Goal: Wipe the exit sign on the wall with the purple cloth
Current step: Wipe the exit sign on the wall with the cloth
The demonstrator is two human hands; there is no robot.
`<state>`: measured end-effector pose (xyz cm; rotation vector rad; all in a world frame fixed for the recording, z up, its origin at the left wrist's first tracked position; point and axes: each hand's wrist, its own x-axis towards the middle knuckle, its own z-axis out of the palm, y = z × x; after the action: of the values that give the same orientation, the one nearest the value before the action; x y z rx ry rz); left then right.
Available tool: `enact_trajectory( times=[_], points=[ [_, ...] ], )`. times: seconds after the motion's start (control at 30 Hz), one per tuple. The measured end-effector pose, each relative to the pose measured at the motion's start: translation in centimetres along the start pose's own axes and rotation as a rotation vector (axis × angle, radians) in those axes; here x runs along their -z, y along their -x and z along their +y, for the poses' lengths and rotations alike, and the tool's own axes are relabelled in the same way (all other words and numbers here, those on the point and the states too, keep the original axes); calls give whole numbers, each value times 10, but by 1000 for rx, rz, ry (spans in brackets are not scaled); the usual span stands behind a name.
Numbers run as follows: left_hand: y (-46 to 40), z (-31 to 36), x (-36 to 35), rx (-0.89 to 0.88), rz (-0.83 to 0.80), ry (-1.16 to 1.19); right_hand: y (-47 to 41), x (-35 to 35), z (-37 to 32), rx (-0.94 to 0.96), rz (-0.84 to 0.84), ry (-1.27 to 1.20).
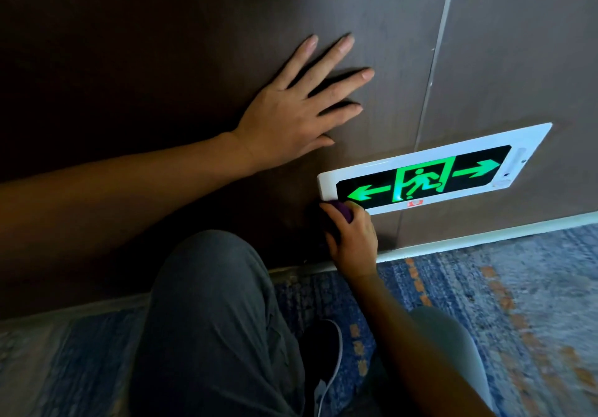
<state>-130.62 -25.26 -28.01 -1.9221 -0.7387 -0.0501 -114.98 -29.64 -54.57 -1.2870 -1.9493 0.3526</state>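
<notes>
The exit sign (pixel 433 170) is a white-framed panel low on the dark wall, with a lit green running figure and two green arrows on black. My right hand (pixel 351 238) grips the purple cloth (pixel 343 210), bunched up, against the sign's lower left corner. Only a small patch of the cloth shows between my fingers. My left hand (pixel 297 106) lies flat on the wall up and to the left of the sign, fingers spread and straight.
A thin metal seam (pixel 430 83) runs down the brown wall (pixel 161 44) above the sign. A pale skirting board (pixel 485 238) meets a blue patterned carpet (pixel 517 319). My bent knee (pixel 210 303) in grey trousers and a dark shoe (pixel 323 345) are close below.
</notes>
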Motion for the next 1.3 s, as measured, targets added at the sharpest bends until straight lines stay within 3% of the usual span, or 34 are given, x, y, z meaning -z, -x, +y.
enact_trajectory(
  times=[0.33,0.6,0.77,0.97,1.1,1.3],
  points=[
    [5,-3,-6,-55,-27,-6,3,6,33,52,-64,160],
    [6,-1,-5,-31,-1,-9,7,21,40,-86,-3,116],
    [5,-2,-5,-53,-1,-44,-1,6,-8,105,26,28],
    [5,-2,-4,-42,13,-11,7,-1,17,-45,-44,-6],
    [6,1,-3,-38,6,-13,11,11,62,-263,76,-6],
    [5,2,-2,-7,13,55,3,36,67,-279,113,-25]
  ],
)
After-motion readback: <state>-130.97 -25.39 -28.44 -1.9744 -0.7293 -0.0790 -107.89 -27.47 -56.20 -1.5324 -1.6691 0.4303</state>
